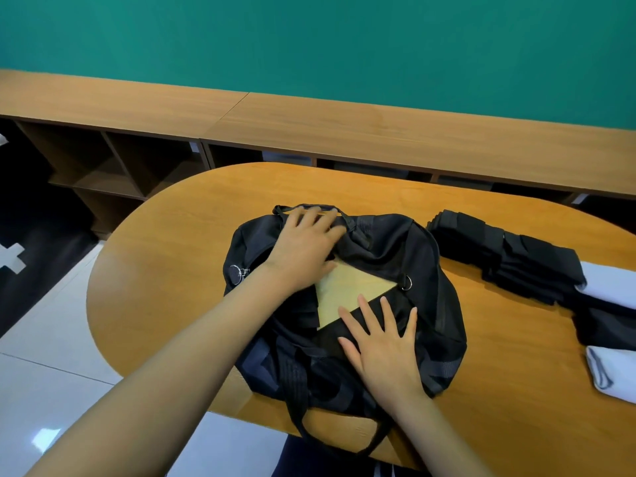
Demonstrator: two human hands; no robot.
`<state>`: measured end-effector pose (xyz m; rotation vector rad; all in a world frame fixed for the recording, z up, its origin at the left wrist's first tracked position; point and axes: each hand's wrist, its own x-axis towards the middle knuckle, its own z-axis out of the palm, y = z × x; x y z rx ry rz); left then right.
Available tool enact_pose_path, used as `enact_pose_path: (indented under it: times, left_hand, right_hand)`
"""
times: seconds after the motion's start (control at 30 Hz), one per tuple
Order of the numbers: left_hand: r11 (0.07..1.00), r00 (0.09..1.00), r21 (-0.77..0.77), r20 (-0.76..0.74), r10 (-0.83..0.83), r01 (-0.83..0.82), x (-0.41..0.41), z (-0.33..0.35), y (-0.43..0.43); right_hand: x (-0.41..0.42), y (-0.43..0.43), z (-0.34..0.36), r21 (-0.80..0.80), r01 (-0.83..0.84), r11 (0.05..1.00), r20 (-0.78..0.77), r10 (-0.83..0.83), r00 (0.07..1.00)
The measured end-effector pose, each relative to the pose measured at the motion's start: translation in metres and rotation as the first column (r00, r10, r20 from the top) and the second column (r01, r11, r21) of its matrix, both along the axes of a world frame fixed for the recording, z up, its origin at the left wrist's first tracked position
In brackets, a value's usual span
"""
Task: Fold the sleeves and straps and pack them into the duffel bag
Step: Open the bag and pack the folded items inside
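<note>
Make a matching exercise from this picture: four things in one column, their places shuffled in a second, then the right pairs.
Things
1. black fabric duffel bag
2. stack of folded black fabric pieces
3. white folded cloth pieces
4. left hand

Places
A. far right, partly out of frame
B. flat on the bag's far side
C. middle of the oval wooden table
D. just right of the bag

Pairs: 1-C, 2-D, 3-A, 4-B

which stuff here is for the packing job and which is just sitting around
For the job: duffel bag, black straps, white sleeves, left hand and right hand flat on the bag.
Just there: table, shelves, wooden counter, green wall.
</note>
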<state>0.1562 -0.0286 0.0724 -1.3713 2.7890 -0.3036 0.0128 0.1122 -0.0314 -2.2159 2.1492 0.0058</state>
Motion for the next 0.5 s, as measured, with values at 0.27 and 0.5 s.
enact_pose_path:
  times: [0.27,0.5]
  left_hand:
    - [0.960,0.971,0.159,0.106,0.215,-0.230,0.009,-0.025,-0.043]
    - [0.955,0.959,0.100,0.064,0.275,-0.280,0.003,-0.024,-0.021]
  right_hand:
    - [-0.003,-0.002,-0.002,-0.004,0.007,1.000,0.015,-0.007,1.000]
    - [-0.004,-0.004,0.000,0.007,-0.004,1.000,0.020,0.004,1.000]
